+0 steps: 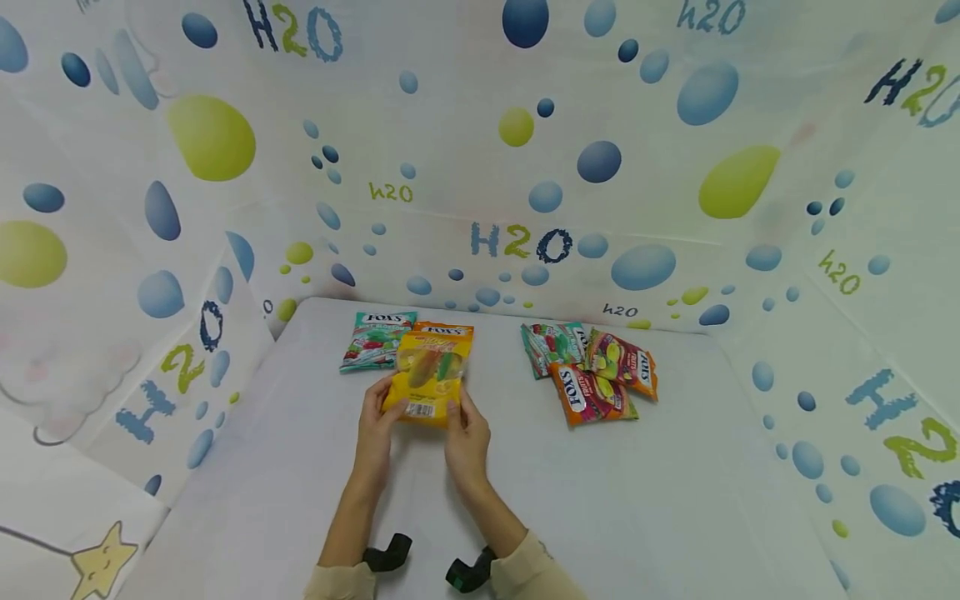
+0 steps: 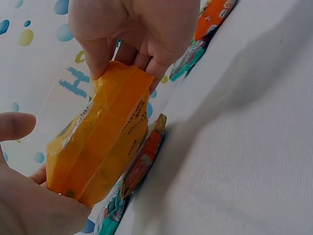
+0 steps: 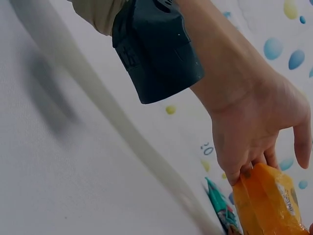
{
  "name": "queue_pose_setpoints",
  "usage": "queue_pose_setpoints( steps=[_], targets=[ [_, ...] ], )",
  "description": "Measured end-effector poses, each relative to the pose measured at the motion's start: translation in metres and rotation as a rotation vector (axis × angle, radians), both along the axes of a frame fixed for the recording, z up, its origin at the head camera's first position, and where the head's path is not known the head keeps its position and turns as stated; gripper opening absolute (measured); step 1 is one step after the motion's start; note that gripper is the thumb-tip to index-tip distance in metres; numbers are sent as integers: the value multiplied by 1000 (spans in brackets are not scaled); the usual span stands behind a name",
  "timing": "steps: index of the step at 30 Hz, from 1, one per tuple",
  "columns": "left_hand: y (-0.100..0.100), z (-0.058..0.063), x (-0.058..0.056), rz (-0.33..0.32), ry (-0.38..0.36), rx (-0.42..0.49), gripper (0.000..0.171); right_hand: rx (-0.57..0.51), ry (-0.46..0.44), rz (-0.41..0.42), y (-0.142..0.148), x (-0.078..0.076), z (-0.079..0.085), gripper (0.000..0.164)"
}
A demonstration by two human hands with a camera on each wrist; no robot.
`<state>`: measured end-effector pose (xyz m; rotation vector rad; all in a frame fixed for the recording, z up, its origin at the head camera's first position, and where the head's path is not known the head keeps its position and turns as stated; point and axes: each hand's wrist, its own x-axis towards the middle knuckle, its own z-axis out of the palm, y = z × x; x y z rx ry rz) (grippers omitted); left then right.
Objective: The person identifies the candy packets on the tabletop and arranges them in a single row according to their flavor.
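Both hands hold a yellow candy bag (image 1: 426, 375) with pictured fruit, tilted up over the table. My left hand (image 1: 377, 423) grips its lower left corner, and my right hand (image 1: 467, 435) its lower right corner; each has a thumb at the front and fingers round behind. In the left wrist view the bag's orange underside (image 2: 105, 142) shows above the tabletop. A green Fox's bag (image 1: 369, 342) lies just beyond, at the left. An orange Fox's bag (image 1: 448, 330) is mostly hidden behind the yellow one; its side (image 2: 144, 161) shows in the left wrist view.
To the right, a green bag (image 1: 551, 343) and two orange Fox's bags (image 1: 626, 362) lie overlapping on the white table (image 1: 675, 500). A patterned sheet (image 1: 450, 150) rises behind and at both sides. Dark devices (image 3: 156, 54) sit at the wrists.
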<state>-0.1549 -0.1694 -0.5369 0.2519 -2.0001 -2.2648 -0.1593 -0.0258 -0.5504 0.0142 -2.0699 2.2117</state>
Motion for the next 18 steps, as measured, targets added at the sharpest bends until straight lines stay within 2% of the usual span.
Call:
queue_pose_setpoints(
  steps=[7, 18],
  targets=[
    [-6, 5, 7, 8, -8, 12, 52, 4, 6, 2, -8, 4, -2, 48],
    [-19, 6, 13, 35, -14, -19, 50, 4, -2, 34, -21, 9, -2, 48]
  ],
)
